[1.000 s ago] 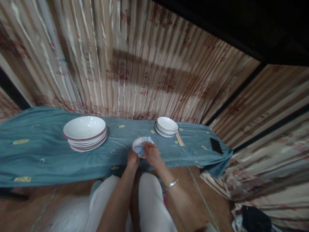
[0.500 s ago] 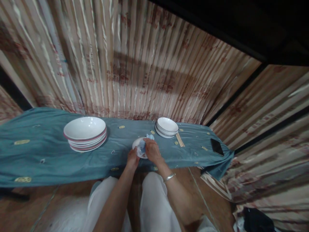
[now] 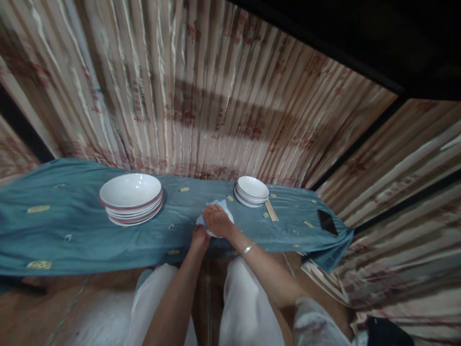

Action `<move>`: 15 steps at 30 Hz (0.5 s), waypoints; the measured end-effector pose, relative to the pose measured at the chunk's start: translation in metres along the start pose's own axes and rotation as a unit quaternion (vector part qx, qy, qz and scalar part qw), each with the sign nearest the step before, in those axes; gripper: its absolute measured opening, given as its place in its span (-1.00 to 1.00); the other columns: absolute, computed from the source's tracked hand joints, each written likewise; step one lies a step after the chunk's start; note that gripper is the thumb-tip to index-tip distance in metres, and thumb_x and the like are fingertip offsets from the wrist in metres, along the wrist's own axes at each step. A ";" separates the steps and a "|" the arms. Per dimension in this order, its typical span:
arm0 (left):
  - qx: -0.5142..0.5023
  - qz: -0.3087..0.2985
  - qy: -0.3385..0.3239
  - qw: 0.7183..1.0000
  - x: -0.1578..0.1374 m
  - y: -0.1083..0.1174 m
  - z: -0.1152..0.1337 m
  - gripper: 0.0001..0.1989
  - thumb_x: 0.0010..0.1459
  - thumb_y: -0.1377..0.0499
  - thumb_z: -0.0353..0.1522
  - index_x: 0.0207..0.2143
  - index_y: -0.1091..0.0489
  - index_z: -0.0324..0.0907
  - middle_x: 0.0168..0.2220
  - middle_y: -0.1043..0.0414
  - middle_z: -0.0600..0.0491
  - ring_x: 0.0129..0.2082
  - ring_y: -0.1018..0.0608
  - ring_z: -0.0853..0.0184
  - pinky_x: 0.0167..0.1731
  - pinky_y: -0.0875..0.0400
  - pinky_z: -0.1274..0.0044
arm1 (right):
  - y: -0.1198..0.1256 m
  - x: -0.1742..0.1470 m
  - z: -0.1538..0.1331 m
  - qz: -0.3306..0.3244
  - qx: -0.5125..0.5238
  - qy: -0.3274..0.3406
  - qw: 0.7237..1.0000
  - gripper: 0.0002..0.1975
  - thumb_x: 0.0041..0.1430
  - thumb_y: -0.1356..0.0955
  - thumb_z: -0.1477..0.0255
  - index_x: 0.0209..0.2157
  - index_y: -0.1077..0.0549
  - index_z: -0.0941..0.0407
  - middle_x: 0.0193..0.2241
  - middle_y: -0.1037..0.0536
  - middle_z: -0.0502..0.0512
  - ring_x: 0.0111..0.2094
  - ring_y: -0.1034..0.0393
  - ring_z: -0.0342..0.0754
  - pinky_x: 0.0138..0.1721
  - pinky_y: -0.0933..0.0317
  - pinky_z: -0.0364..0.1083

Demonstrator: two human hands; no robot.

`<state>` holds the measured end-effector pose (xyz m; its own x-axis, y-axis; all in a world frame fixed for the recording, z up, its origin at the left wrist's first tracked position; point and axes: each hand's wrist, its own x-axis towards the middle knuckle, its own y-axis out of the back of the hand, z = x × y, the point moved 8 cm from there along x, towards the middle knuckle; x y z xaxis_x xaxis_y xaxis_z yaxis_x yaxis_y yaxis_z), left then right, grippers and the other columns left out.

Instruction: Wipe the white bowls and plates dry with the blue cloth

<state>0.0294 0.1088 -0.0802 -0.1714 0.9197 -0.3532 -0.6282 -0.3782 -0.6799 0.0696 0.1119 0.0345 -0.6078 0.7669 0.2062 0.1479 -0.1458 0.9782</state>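
Cloth (image 3: 222,205) now swept leftward over dish (image 3: 231,217), held beneath curled right fingers (image 3: 210,212), with left fingers (image 3: 204,231) closed on near-left edge, seemingly mid-wipe.

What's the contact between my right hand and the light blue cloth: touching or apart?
Touching. The head view shows the right hand laid over the light blue cloth, which shows at its edges with no gap between.
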 end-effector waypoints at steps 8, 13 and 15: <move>-0.019 0.020 0.031 0.999 -0.003 0.001 -0.002 -0.96 0.05 -0.18 -0.50 -0.39 -0.43 -0.25 -0.47 -0.53 0.00 -0.38 -0.59 0.29 -0.26 -0.47 0.48 | -0.015 0.038 0.057 -0.066 0.057 -0.129 0.988 -0.71 0.24 -0.20 0.51 -0.26 -0.56 0.16 -0.25 -0.62 0.23 -0.23 -0.50 0.03 -0.17 -0.26 -0.08; -0.024 0.031 0.035 0.999 -0.006 0.000 0.001 -0.95 0.07 -0.20 -0.52 -0.38 -0.45 -0.26 -0.41 -0.56 -0.04 -0.36 -0.60 0.29 -0.18 -0.47 0.44 | -0.024 0.026 0.099 -0.034 0.123 -0.215 0.968 -0.66 0.26 -0.17 0.48 -0.35 -0.56 0.11 -0.35 -0.63 0.08 -0.30 -0.48 -0.07 -0.24 -0.23 -0.16; -0.022 0.035 0.035 0.999 -0.007 0.000 0.003 -0.91 0.10 -0.16 -0.53 -0.39 -0.45 -0.25 -0.41 -0.56 -0.04 -0.35 -0.61 0.28 -0.18 -0.48 0.43 | -0.026 0.014 0.111 -0.001 0.149 -0.248 0.957 -0.63 0.28 -0.14 0.47 -0.41 -0.54 0.12 -0.43 -0.60 0.05 -0.37 -0.45 -0.09 -0.32 -0.23 -0.18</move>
<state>0.0287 0.1032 -0.0760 -0.1585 0.8819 -0.4440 -0.5820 -0.4467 -0.6795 0.1437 0.1951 0.0090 -0.1752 0.9800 0.0946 0.4072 -0.0154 0.9132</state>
